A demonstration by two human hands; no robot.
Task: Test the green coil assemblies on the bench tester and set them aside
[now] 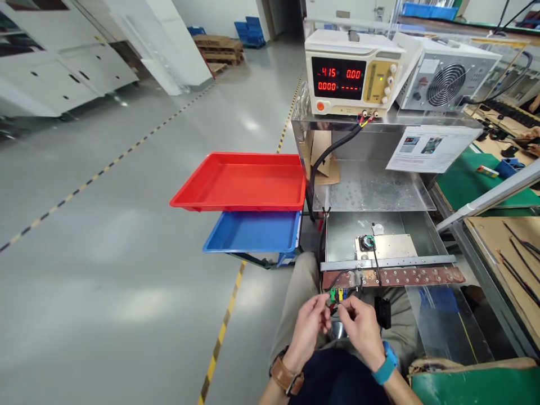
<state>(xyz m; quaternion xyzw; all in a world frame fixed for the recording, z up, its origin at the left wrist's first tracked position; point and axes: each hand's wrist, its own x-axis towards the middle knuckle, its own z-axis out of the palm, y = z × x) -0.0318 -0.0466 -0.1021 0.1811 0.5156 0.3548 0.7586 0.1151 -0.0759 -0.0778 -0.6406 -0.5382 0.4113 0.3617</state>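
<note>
Clips (338, 294), green, yellow and blue, sit just below the brown strip (405, 277) at the table (340, 242) front, pinched by my left hand (310, 329) and right hand (361, 329), both closed on them, so I judge the wire (375, 260) hookup is in hand and next calls for fine, steady fingers.

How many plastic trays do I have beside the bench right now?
2: a red tray on top, left of the metal bench, and a blue tray just below it. More could be hidden underneath.
</note>
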